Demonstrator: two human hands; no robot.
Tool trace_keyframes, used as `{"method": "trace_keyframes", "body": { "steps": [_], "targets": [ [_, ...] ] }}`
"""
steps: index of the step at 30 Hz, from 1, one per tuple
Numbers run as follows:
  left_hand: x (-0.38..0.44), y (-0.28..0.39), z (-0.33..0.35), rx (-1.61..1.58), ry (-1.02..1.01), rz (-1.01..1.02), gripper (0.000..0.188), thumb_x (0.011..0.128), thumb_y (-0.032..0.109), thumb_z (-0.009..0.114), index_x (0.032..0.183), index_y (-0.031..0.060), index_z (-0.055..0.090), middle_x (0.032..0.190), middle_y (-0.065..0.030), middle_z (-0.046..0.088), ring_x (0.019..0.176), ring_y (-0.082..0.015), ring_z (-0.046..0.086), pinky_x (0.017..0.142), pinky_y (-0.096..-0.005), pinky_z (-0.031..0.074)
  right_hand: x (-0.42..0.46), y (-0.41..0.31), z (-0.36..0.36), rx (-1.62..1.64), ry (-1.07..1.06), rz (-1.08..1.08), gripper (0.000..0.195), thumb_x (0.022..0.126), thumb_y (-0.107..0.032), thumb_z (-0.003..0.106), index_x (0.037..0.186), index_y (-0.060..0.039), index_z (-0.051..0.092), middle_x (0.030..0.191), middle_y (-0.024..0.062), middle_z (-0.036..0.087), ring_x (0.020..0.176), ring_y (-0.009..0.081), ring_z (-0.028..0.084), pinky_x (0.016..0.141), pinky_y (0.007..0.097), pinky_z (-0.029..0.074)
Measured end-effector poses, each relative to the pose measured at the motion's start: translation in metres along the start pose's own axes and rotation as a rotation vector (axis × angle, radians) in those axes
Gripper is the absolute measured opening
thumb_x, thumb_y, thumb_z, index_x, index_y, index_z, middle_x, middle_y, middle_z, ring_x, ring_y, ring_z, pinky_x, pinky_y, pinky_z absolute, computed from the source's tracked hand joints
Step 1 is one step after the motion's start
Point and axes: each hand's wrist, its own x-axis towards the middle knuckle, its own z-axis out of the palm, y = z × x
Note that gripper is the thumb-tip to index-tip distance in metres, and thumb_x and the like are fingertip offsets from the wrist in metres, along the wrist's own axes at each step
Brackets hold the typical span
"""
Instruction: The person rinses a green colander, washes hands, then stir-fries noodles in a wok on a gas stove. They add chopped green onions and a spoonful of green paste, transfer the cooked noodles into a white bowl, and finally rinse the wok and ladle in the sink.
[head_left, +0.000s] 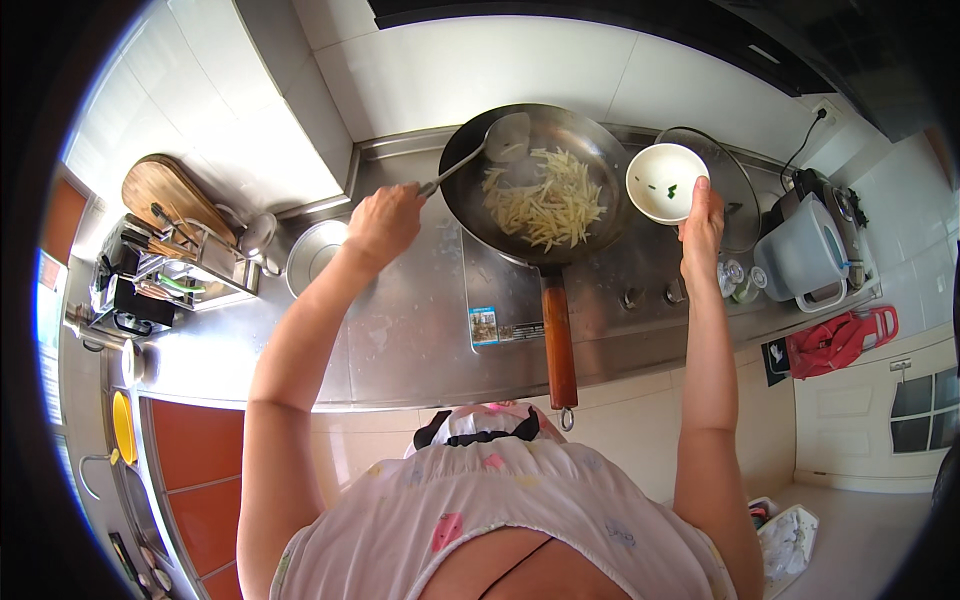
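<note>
A dark wok (615, 217) with a wooden handle (559, 341) sits on the stove, and pale strips of food, probably shredded potato (551, 202), lie in it. My left hand (386, 223) grips the handle of a metal wok spatula (508, 139), whose blade rests inside the wok at its upper left. To the right of the wok, my right hand (703, 217) holds a small white bowl (656, 169) by its rim and side. The bowl is tilted towards the camera, and a few green bits cling to its inside.
A glass lid (739, 217) leans behind my right hand. Small jars (750, 283) and a translucent plastic container (799, 247) stand at the right. On the left are a metal basin (309, 259), a utensil rack (214, 277) and wooden cutting boards (169, 191).
</note>
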Motion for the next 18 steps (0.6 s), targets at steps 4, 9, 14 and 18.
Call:
{"method": "trace_keyframes", "body": {
  "steps": [4,9,14,18],
  "targets": [
    [0.029,0.007,0.017,-0.26,-0.066,0.097,0.025,0.096,0.026,0.052,0.109,0.0101,0.067,0.093,-0.014,0.069,0.086,-0.0391,0.064,0.077,-0.0446,0.052,-0.005,-0.005,0.008,0.03,-0.008,0.042,0.052,0.096,-0.053,0.051,0.105,-0.0022,0.057,0.07,0.0011,0.052,0.049,0.0052,0.038,0.041,0.0232,0.028],
    [-0.008,0.014,-0.012,-0.042,0.15,0.263,0.028,0.093,0.03,0.058,0.118,0.0206,0.066,0.092,-0.0089,0.067,0.078,-0.0321,0.066,0.068,-0.0418,0.054,-0.007,-0.008,0.01,0.033,-0.013,0.041,0.053,0.096,-0.053,0.051,0.107,-0.0018,0.057,0.071,0.0009,0.052,0.05,0.0054,0.038,0.042,0.0229,0.028],
    [-0.091,0.002,-0.078,0.199,0.147,0.324,0.03,0.089,0.023,0.065,0.119,0.024,0.066,0.078,-0.0028,0.059,0.061,-0.0214,0.063,0.05,-0.0349,0.05,-0.015,-0.017,-0.003,-0.008,-0.023,0.047,0.052,0.096,-0.053,0.051,0.11,-0.003,0.056,0.075,0.0003,0.053,0.052,0.0051,0.038,0.043,0.0227,0.028],
    [-0.109,-0.005,-0.074,0.19,0.123,0.32,0.032,0.086,0.02,0.067,0.118,0.0236,0.066,0.078,-0.0022,0.057,0.06,-0.02,0.062,0.049,-0.0337,0.049,-0.016,-0.015,-0.003,-0.007,-0.017,0.037,0.049,0.097,-0.05,0.052,0.113,-0.0033,0.056,0.082,0.0018,0.057,0.059,0.0059,0.044,0.049,0.0227,0.034]
  ]
}}
